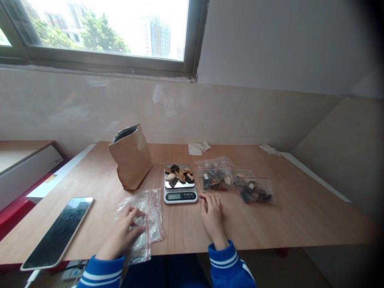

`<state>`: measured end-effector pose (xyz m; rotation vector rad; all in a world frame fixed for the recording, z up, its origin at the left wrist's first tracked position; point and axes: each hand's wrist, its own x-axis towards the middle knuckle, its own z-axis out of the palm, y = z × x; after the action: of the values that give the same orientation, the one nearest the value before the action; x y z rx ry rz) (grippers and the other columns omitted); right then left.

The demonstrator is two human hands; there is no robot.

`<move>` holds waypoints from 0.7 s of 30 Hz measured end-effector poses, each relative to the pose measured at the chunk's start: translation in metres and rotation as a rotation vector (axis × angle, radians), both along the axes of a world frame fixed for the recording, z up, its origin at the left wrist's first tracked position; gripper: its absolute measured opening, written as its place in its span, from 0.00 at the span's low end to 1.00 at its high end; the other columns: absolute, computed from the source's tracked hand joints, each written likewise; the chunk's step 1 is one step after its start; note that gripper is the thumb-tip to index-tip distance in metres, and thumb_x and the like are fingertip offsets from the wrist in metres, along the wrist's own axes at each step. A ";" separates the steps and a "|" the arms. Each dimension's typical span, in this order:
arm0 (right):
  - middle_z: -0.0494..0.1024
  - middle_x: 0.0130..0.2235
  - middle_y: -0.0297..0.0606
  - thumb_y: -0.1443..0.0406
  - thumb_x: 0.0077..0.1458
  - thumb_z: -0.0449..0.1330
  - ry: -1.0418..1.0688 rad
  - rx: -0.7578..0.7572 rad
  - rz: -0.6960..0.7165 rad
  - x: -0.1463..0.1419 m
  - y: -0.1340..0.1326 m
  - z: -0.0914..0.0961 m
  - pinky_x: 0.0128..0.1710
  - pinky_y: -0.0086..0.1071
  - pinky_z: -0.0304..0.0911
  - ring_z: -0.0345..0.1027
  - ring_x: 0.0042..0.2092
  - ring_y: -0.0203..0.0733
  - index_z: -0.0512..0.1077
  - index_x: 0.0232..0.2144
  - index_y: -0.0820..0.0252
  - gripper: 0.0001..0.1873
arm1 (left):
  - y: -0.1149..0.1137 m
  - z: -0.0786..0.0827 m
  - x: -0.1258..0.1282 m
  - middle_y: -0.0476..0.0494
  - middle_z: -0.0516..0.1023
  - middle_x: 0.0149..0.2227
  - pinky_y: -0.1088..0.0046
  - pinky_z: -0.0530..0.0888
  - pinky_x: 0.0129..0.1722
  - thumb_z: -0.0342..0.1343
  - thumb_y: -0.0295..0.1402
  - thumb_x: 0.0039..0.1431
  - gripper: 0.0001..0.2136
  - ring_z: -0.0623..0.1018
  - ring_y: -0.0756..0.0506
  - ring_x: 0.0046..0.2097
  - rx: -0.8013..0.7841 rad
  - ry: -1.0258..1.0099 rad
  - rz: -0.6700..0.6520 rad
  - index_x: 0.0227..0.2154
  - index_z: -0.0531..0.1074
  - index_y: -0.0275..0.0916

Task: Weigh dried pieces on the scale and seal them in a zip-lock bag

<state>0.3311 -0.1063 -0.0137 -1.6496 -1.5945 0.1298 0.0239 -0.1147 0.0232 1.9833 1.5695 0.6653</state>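
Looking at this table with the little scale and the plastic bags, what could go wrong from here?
The pile of dried pieces reaches the rim of the scale, so a nudge from the right hand beside it might spill some. The empty plastic bags under the left hand overhang the table's near edge and could slide off. The tablet also lies close to that edge.
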 end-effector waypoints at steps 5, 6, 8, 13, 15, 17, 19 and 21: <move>0.73 0.42 0.38 0.67 0.59 0.48 -0.006 -0.013 0.007 -0.001 -0.002 0.000 0.45 0.40 0.55 0.61 0.44 0.46 0.70 0.40 0.55 0.12 | 0.002 0.001 0.002 0.42 0.71 0.36 0.65 0.73 0.35 0.53 0.40 0.53 0.11 0.74 0.45 0.34 0.039 -0.013 -0.019 0.32 0.74 0.40; 0.73 0.42 0.38 0.67 0.59 0.48 -0.009 -0.016 0.007 -0.001 -0.002 -0.001 0.44 0.40 0.55 0.61 0.44 0.46 0.70 0.40 0.55 0.12 | 0.001 0.001 0.003 0.42 0.71 0.36 0.65 0.73 0.35 0.52 0.41 0.54 0.11 0.74 0.45 0.34 0.043 -0.013 -0.020 0.31 0.74 0.40; 0.73 0.42 0.38 0.67 0.59 0.48 -0.014 -0.016 0.003 -0.002 -0.003 -0.001 0.45 0.41 0.55 0.61 0.44 0.46 0.70 0.40 0.55 0.12 | 0.000 0.001 0.005 0.42 0.70 0.37 0.65 0.73 0.36 0.50 0.41 0.56 0.12 0.74 0.44 0.35 0.048 -0.014 -0.024 0.31 0.74 0.40; 0.71 0.43 0.39 0.67 0.59 0.49 -0.023 0.002 -0.016 -0.002 -0.003 -0.003 0.45 0.41 0.56 0.60 0.44 0.46 0.71 0.40 0.54 0.12 | -0.007 0.001 0.010 0.40 0.71 0.39 0.60 0.72 0.43 0.50 0.45 0.56 0.15 0.74 0.42 0.41 0.067 0.032 0.026 0.37 0.73 0.40; 0.71 0.44 0.39 0.67 0.59 0.49 -0.027 0.013 -0.023 -0.002 -0.003 -0.003 0.46 0.42 0.57 0.60 0.44 0.46 0.71 0.40 0.53 0.12 | -0.010 0.001 0.011 0.40 0.71 0.41 0.57 0.71 0.46 0.55 0.46 0.50 0.18 0.74 0.39 0.44 0.060 0.081 0.050 0.40 0.73 0.41; 0.70 0.44 0.40 0.66 0.59 0.48 -0.030 0.026 -0.026 -0.002 -0.003 -0.003 0.46 0.43 0.57 0.60 0.45 0.47 0.71 0.40 0.53 0.13 | -0.011 0.001 0.012 0.39 0.72 0.43 0.55 0.70 0.46 0.60 0.46 0.44 0.21 0.73 0.37 0.45 0.051 0.122 0.060 0.42 0.73 0.43; 0.70 0.45 0.41 0.66 0.59 0.48 -0.029 0.031 -0.024 -0.002 -0.003 -0.003 0.47 0.44 0.57 0.60 0.45 0.47 0.71 0.40 0.54 0.13 | -0.012 -0.002 0.011 0.39 0.72 0.43 0.55 0.70 0.46 0.61 0.44 0.43 0.20 0.74 0.37 0.46 0.063 0.130 0.061 0.41 0.74 0.43; 0.70 0.45 0.41 0.67 0.59 0.48 -0.020 0.023 -0.022 -0.002 -0.004 -0.001 0.47 0.45 0.57 0.61 0.45 0.47 0.71 0.40 0.54 0.13 | -0.010 -0.005 0.010 0.40 0.72 0.43 0.56 0.71 0.45 0.60 0.44 0.45 0.17 0.74 0.37 0.44 0.093 0.109 0.057 0.38 0.74 0.43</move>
<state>0.3290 -0.1104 -0.0148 -1.6551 -1.5870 0.0837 0.0341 -0.1248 0.0187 2.0808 1.6923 0.6739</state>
